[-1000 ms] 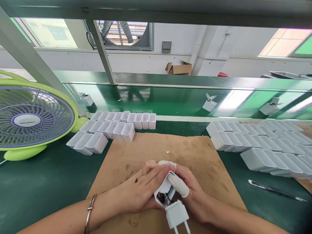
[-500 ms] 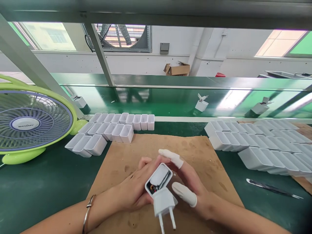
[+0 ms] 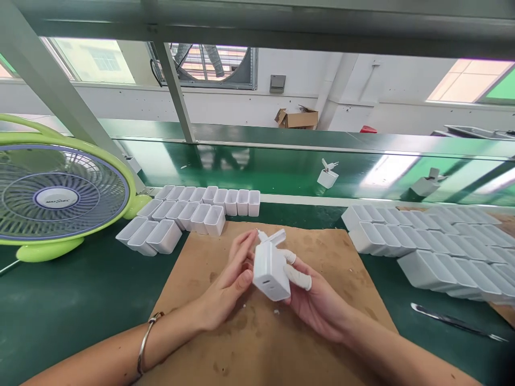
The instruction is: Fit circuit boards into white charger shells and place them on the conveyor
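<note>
A white plug charger point(image 3: 270, 271) is tilted over the brown cardboard, its end face with a small port slot turned towards me. Its plug part sticks up at the far end. My right hand point(image 3: 311, 295) grips the charger from the right, with white finger cots on the thumb and a finger. To the left, my left hand point(image 3: 229, 279) has its fingers stretched out and its thumb tip close to the charger's side; whether it touches I cannot tell. The charger's open side is hidden.
White empty housings point(image 3: 163, 236) stand in rows at left, beside a green fan point(image 3: 60, 198). More rows of housings point(image 3: 426, 268) fill the right, with tweezers point(image 3: 454, 321) in front. Another charger with its plug part point(image 3: 328, 177) lies behind on the green surface. Cardboard point(image 3: 322, 246) covers the middle.
The charger has been turned over, from its open side with pins towards me to its port face towards me. My left hand has moved off to its left side.
</note>
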`<control>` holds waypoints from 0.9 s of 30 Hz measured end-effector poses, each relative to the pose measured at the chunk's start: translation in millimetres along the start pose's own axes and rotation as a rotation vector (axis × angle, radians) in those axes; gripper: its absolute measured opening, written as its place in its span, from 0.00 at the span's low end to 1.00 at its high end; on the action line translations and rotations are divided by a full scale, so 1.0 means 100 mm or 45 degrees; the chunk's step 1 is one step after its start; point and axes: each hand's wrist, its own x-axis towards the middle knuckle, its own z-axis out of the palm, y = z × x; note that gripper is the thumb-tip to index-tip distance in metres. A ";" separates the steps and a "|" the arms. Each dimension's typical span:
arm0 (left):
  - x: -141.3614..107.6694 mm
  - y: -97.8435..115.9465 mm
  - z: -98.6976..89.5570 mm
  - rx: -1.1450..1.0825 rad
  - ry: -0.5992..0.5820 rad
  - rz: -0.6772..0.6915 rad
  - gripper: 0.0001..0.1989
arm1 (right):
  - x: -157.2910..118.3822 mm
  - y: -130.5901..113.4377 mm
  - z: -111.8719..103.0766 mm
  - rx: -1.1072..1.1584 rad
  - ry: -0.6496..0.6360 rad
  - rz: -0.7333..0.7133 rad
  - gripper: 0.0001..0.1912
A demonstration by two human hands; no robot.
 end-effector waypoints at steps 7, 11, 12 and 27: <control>0.03 0.13 -0.02 0.104 -0.139 0.093 0.33 | 0.06 -0.07 -0.05 0.241 0.203 -0.045 0.18; 0.03 0.14 -0.04 0.267 -0.226 0.216 0.35 | 0.04 -0.07 -0.03 0.249 0.107 -0.021 0.13; 0.03 0.14 -0.05 0.303 -0.234 0.240 0.35 | 0.04 -0.07 -0.02 0.254 0.096 -0.022 0.13; 0.00 0.08 -0.05 0.377 -0.108 -0.055 0.36 | 0.22 -0.30 -0.02 -0.176 0.462 -0.164 0.09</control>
